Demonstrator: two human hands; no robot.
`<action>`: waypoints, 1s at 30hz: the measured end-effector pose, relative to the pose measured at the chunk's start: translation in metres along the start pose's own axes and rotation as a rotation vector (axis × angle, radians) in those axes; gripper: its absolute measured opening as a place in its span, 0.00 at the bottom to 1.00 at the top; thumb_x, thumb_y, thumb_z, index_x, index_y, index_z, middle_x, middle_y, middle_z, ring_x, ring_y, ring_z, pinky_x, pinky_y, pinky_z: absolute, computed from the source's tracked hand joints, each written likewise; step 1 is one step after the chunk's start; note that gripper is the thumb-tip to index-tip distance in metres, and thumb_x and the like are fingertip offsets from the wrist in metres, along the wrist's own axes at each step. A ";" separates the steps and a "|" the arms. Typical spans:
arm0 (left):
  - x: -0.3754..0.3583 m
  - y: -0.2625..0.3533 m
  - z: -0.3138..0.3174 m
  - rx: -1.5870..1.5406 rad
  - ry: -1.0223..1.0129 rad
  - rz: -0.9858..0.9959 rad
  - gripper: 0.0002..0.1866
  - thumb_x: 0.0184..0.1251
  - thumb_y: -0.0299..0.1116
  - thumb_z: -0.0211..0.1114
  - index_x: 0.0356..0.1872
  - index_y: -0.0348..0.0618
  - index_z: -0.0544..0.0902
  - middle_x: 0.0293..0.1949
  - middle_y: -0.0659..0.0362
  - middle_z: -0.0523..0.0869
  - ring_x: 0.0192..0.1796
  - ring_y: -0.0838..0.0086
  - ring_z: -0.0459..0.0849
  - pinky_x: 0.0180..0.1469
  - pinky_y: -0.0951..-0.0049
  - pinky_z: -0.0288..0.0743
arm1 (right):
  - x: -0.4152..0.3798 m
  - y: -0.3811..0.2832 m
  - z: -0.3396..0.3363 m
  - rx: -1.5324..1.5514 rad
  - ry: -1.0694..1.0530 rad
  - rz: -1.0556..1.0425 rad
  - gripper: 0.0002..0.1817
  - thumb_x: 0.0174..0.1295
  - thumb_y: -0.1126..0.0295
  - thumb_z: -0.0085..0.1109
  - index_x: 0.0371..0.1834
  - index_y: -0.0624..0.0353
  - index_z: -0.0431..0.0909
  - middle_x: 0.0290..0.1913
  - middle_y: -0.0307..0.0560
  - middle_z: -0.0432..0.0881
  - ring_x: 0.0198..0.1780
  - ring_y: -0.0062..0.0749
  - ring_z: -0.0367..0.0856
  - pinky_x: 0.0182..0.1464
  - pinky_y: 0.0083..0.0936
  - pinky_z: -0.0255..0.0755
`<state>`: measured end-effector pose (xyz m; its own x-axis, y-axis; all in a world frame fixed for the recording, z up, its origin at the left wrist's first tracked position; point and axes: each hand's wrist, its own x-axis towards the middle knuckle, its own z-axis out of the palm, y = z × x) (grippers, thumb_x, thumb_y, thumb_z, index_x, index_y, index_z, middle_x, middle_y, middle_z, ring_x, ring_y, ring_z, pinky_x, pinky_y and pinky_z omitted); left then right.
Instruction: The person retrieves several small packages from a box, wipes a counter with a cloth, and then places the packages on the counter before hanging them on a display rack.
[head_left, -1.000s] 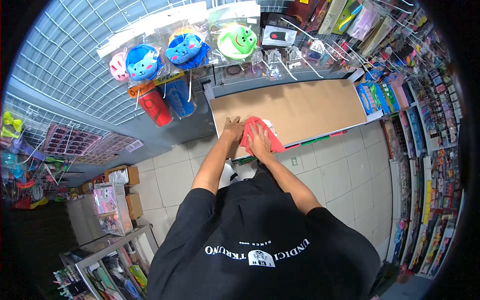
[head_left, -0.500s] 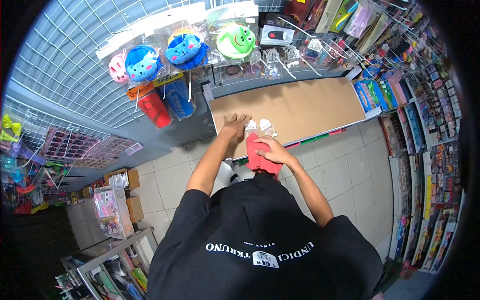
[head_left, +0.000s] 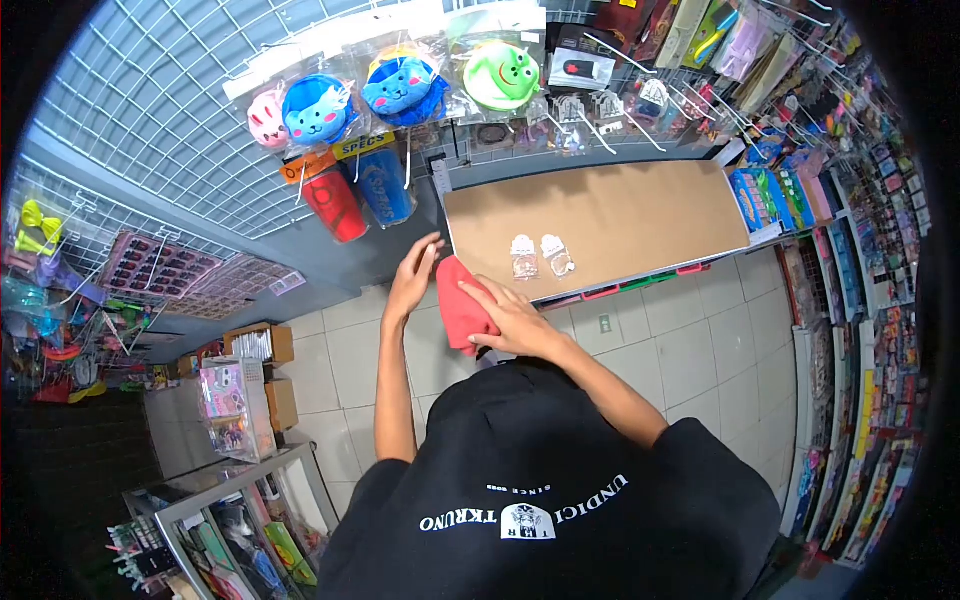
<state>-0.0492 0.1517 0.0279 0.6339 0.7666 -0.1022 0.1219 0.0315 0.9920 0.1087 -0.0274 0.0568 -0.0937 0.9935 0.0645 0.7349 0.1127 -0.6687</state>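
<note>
shelf top: a plain brown board in the upper middle of the frame, mostly bare, coloured price strips along its front edge
on it: two small clear packets side by side near the left front corner, can't make out what's inside
red cloth: a red cloth sits centre frame, just off the shelf's left front corner, over the floor rather than on the board
right hand: right hand is clamped on the cloth from the right side, fingers wrapped over it
left hand: left hand is spread open, fingers apart, touching the cloth's left edge
floor: pale square tiles, pretty clean looking
back wall: white wire grid in the upper left, with animal-face plush things in bags hanging along the top
right side: racks packed with small packaged goods
lower left: cardboard boxes on the floor
</note>
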 end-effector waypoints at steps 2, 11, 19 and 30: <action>-0.028 -0.005 0.001 0.087 0.028 0.022 0.27 0.72 0.45 0.59 0.67 0.42 0.71 0.59 0.52 0.80 0.60 0.65 0.78 0.61 0.67 0.70 | -0.002 -0.004 0.006 0.046 0.050 0.030 0.44 0.58 0.47 0.65 0.75 0.49 0.57 0.73 0.62 0.57 0.72 0.60 0.58 0.70 0.49 0.57; -0.065 -0.028 0.049 -0.019 0.201 0.181 0.31 0.71 0.42 0.62 0.71 0.43 0.66 0.56 0.53 0.81 0.58 0.70 0.78 0.60 0.68 0.70 | 0.002 0.016 -0.023 0.247 0.130 0.035 0.28 0.62 0.57 0.64 0.63 0.58 0.73 0.50 0.59 0.81 0.52 0.54 0.80 0.57 0.36 0.73; -0.084 0.023 0.051 -0.305 0.441 0.303 0.14 0.74 0.36 0.60 0.52 0.38 0.74 0.44 0.60 0.81 0.48 0.77 0.79 0.53 0.75 0.72 | 0.016 -0.035 -0.067 0.963 0.011 0.005 0.18 0.68 0.62 0.61 0.56 0.60 0.75 0.52 0.39 0.77 0.57 0.21 0.72 0.61 0.25 0.65; -0.087 -0.025 0.039 0.421 0.317 0.164 0.28 0.68 0.44 0.64 0.65 0.40 0.71 0.62 0.46 0.74 0.66 0.55 0.71 0.67 0.60 0.64 | -0.006 0.116 0.013 0.406 0.225 0.409 0.17 0.65 0.61 0.62 0.44 0.66 0.78 0.34 0.44 0.84 0.37 0.22 0.81 0.40 0.23 0.75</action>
<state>-0.0777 0.0589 0.0087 0.4170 0.8976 0.1428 0.3771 -0.3138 0.8714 0.1860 -0.0203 -0.0307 0.3179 0.9390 -0.1313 0.3634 -0.2486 -0.8978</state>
